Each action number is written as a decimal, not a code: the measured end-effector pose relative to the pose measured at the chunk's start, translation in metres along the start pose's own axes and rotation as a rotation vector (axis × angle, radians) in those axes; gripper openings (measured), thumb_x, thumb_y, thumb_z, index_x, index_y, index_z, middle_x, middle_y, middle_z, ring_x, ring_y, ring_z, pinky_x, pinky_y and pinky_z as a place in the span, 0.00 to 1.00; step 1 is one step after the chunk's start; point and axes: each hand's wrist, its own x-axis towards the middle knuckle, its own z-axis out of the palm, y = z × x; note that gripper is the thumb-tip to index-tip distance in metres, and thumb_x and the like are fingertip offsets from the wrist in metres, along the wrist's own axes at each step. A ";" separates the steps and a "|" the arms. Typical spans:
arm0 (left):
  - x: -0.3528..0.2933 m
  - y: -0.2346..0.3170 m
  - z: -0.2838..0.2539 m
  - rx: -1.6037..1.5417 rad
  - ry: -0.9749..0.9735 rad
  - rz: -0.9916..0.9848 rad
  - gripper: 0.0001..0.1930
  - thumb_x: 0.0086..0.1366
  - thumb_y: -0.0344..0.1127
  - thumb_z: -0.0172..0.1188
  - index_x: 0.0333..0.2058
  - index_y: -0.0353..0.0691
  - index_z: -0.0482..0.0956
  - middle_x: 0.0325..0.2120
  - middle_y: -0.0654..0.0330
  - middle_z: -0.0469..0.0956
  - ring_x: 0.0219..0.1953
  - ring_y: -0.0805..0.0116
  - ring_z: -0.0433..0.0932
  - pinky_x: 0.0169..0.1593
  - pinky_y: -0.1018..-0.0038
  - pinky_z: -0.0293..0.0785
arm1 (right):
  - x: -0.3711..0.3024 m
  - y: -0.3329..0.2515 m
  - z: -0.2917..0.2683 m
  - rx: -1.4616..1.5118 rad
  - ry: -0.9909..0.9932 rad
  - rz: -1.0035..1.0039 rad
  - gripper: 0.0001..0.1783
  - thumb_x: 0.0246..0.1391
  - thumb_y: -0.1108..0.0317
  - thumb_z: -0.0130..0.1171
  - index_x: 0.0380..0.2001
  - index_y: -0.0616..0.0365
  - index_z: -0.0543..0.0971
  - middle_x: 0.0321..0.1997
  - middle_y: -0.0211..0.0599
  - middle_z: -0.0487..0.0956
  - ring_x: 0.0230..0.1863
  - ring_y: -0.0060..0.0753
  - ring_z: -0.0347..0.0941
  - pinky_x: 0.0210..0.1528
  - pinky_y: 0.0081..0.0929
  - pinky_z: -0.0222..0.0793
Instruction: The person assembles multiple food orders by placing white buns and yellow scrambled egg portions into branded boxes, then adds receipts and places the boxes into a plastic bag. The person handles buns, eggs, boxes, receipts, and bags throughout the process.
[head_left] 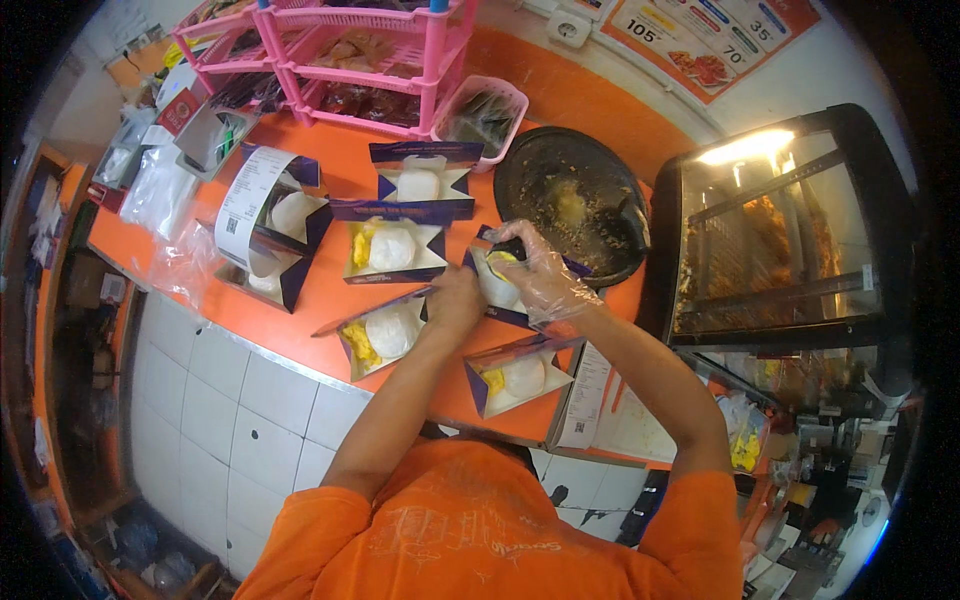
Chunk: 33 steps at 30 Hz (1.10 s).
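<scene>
My right hand (545,280), in a clear plastic glove, is closed over the far end of a dark-blue takeaway box (505,315). Its fingers grip a small dark, rounded thing with yellow food (501,258) in it; its exact kind is unclear. Bare, my left hand (457,303) has its fingers curled against the near-left side of that same box. White rice shows in the box, below the gloved fingers. Beside my left hand, another box (385,333) holds a rice mound and yellow scrambled egg. A similar box (518,375) lies nearer to me.
More rice boxes (395,250) stand on the orange table (330,180), some under a paper receipt (250,205). A black stone mortar (570,200) sits behind my right hand. Pink tiered racks (360,70) and a pink basket (483,118) stand behind; a lit glass display case (775,230) is right.
</scene>
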 end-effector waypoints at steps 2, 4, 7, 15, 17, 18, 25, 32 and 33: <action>0.004 -0.003 -0.003 -0.024 -0.098 -0.066 0.18 0.59 0.40 0.65 0.40 0.29 0.83 0.44 0.38 0.82 0.46 0.39 0.83 0.53 0.49 0.79 | 0.002 -0.007 -0.006 -0.058 -0.055 -0.061 0.17 0.62 0.71 0.61 0.50 0.57 0.69 0.52 0.44 0.76 0.58 0.35 0.73 0.63 0.37 0.66; 0.006 -0.007 -0.006 -0.040 -0.121 -0.070 0.18 0.57 0.39 0.65 0.40 0.30 0.82 0.44 0.38 0.82 0.47 0.39 0.83 0.53 0.49 0.78 | 0.001 -0.014 -0.011 -0.166 -0.100 -0.004 0.18 0.62 0.71 0.62 0.51 0.57 0.68 0.52 0.49 0.78 0.57 0.42 0.77 0.60 0.41 0.70; 0.007 -0.016 -0.013 -0.264 -0.087 -0.080 0.18 0.55 0.37 0.64 0.42 0.32 0.78 0.43 0.37 0.82 0.50 0.39 0.81 0.52 0.50 0.77 | 0.001 -0.020 -0.005 -0.470 -0.337 0.346 0.22 0.60 0.72 0.61 0.55 0.53 0.67 0.49 0.59 0.80 0.52 0.63 0.79 0.55 0.52 0.73; 0.016 -0.037 -0.019 -0.541 -0.180 -0.068 0.25 0.54 0.31 0.64 0.51 0.36 0.70 0.46 0.40 0.81 0.53 0.40 0.80 0.55 0.54 0.74 | -0.011 0.005 0.051 -0.592 -0.193 0.219 0.44 0.43 0.78 0.64 0.65 0.53 0.60 0.63 0.70 0.57 0.66 0.76 0.58 0.67 0.60 0.60; 0.018 -0.038 -0.020 -0.533 -0.197 -0.060 0.24 0.54 0.31 0.64 0.50 0.36 0.71 0.45 0.40 0.81 0.52 0.41 0.80 0.55 0.55 0.74 | -0.022 0.013 0.059 -0.672 -0.060 0.132 0.40 0.41 0.81 0.63 0.62 0.61 0.63 0.61 0.71 0.58 0.65 0.79 0.59 0.67 0.59 0.60; 0.018 -0.038 -0.020 -0.531 -0.209 -0.066 0.24 0.54 0.31 0.64 0.50 0.36 0.71 0.45 0.40 0.82 0.52 0.42 0.80 0.54 0.55 0.74 | -0.026 0.015 0.061 -0.644 -0.053 0.117 0.39 0.41 0.82 0.62 0.61 0.62 0.63 0.61 0.70 0.58 0.64 0.79 0.59 0.66 0.59 0.60; 0.015 -0.027 -0.026 -0.436 -0.158 -0.044 0.19 0.54 0.27 0.64 0.47 0.38 0.76 0.40 0.43 0.84 0.48 0.44 0.83 0.50 0.56 0.78 | -0.044 0.020 0.073 -0.604 0.121 0.017 0.31 0.43 0.87 0.55 0.56 0.66 0.68 0.58 0.65 0.61 0.58 0.74 0.63 0.61 0.59 0.63; 0.016 -0.026 -0.025 -0.378 -0.152 -0.056 0.17 0.61 0.35 0.64 0.47 0.34 0.75 0.41 0.40 0.84 0.49 0.40 0.82 0.52 0.54 0.77 | -0.051 0.033 0.071 -0.589 0.334 -0.227 0.24 0.46 0.85 0.53 0.50 0.66 0.71 0.53 0.62 0.64 0.52 0.66 0.66 0.55 0.55 0.66; 0.015 -0.026 -0.023 -0.369 -0.132 -0.051 0.18 0.61 0.36 0.64 0.47 0.34 0.75 0.41 0.39 0.84 0.49 0.39 0.82 0.52 0.54 0.77 | -0.053 0.037 0.071 -0.560 0.311 -0.185 0.23 0.47 0.85 0.53 0.50 0.65 0.72 0.53 0.62 0.64 0.52 0.65 0.66 0.55 0.54 0.67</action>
